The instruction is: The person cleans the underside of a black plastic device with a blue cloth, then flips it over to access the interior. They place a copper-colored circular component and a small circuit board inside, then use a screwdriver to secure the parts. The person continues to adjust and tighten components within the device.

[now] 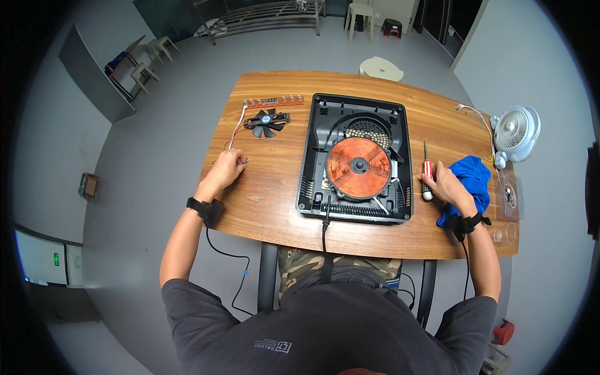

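Note:
On the left of the wooden table, my left hand (230,165) is closed in a pinch; a tiny light thing shows at its fingertips, too small to name. A white cable runs from near that hand up to a narrow orange circuit board (273,102). Below the board lies a black fan (267,123). In the middle sits an opened induction cooker base (312,187) with a round copper coil (358,167). To its right, my right hand (445,185) has its fingers closed at the handle of a red and black screwdriver (427,170), which lies with its shaft pointing away.
A blue cloth (472,178) lies beside my right hand. Farther right are a small white fan (517,132) and a clear plastic tray (510,197). Several small screws (255,199) lie near the left front. A black power cord (324,234) hangs over the front edge.

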`<state>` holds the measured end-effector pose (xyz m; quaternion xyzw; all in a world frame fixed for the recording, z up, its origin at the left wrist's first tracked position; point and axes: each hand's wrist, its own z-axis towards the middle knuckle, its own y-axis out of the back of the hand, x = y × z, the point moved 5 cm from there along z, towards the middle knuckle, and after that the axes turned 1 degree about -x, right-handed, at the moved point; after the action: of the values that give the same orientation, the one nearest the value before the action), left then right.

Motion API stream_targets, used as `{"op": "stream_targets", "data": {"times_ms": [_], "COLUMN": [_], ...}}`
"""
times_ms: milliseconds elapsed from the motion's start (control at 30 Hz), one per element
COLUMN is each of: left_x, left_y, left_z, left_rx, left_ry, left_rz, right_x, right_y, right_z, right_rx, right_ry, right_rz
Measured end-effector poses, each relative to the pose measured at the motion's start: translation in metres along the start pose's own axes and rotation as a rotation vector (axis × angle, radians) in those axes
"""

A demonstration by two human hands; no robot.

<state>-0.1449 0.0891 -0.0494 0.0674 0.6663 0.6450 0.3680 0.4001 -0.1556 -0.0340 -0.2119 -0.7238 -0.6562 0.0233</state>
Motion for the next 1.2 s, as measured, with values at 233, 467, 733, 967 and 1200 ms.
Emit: {"op": "stream_targets", "data": {"times_ms": [233, 467, 733, 967, 1200], "left_x": [-0.003, -0.036, -0.102, -0.155, -0.179], "left_y": [0.004, 0.028, 0.027, 0.011, -0.003], "left_z": [-0.001, 0.004, 0.017, 0.025, 0.028], "left_rx": [-0.05, -0.169, -0.104, -0.025, -0.004], "left_ry": [0.022, 0.018, -0.054, -0.237, -0.124], "left_rz": [0.03, -0.064, -0.236, -0.259, -0.468], "right_x": [0.003, -0.013, 0.012, 0.104, 0.151], "right_y": [-0.005, -0.006, 0.039, 0.074, 0.055], "right_z": [0.005, 0.014, 0.014, 0.002, -0.003], "right_rx": [-0.055, -0.052, -0.145, 0.084, 0.052], "right_ry": [0.007, -0.047, 0.144, 0.362, 0.743], "right_rz": [0.068, 0.039, 0.108, 0.21, 0.166]}}
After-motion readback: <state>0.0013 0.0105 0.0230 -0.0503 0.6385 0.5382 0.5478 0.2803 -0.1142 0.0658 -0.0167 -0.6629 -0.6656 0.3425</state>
